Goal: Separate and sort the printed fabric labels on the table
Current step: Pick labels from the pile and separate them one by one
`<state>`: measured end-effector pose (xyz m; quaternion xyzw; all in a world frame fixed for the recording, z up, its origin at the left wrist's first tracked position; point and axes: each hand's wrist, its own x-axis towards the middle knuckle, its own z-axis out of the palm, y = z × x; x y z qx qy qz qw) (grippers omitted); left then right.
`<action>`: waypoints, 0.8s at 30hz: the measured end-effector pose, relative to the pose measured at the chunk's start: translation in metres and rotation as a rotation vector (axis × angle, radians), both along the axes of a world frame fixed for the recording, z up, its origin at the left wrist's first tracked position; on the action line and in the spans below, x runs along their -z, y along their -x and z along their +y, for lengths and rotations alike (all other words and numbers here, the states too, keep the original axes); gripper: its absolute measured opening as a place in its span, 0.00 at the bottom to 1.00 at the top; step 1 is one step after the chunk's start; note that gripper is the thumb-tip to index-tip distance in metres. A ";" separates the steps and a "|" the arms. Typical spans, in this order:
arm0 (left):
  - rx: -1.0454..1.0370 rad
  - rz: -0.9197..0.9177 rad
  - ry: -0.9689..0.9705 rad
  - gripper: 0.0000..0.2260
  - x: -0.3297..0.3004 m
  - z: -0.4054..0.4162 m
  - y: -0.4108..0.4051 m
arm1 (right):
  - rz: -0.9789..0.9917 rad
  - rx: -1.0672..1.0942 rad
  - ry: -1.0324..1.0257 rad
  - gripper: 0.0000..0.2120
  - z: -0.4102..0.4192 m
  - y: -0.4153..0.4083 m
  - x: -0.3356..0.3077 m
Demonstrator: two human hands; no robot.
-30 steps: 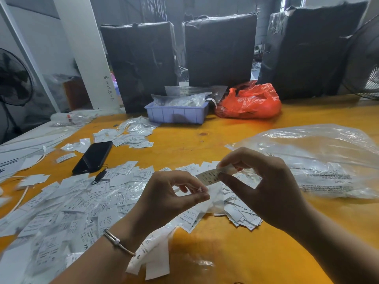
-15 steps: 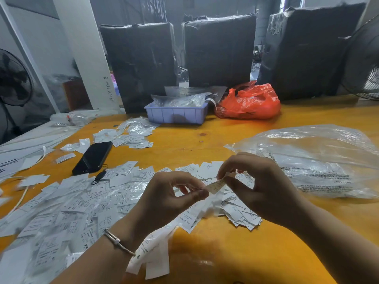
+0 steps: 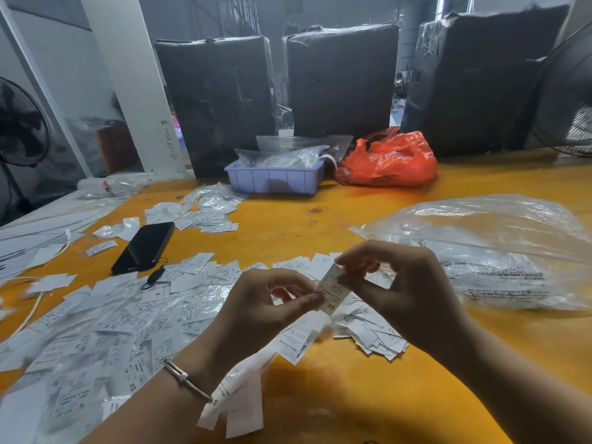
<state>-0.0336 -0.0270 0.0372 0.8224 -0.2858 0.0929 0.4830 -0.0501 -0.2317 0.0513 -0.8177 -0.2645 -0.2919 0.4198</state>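
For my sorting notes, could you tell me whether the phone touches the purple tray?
Apart: the head view shows bare table between phone and purple tray.

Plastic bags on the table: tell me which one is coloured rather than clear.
The orange-red bag at the back, just right of the lilac tray. The large bag at the right is see-through.

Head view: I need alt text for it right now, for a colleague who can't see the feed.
Over a yellow table, the left hand and right hand pinch opposite ends of one white printed label marked XS. Loose labels are scattered across the table's left side beside a black phone, with a clear plastic bag on the right.
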 end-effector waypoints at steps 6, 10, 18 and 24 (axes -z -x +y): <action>0.006 0.015 0.015 0.07 0.000 0.001 -0.001 | -0.011 -0.064 0.118 0.06 0.007 -0.002 0.006; 0.021 0.002 -0.006 0.07 0.001 0.002 -0.002 | 0.076 -0.131 0.109 0.05 0.006 -0.003 0.008; -0.036 0.046 -0.020 0.10 0.003 0.004 -0.003 | 0.453 -0.283 0.236 0.14 -0.009 -0.014 0.006; -0.105 0.099 -0.023 0.03 0.004 0.007 -0.007 | 0.433 -0.194 0.361 0.18 -0.021 -0.021 0.006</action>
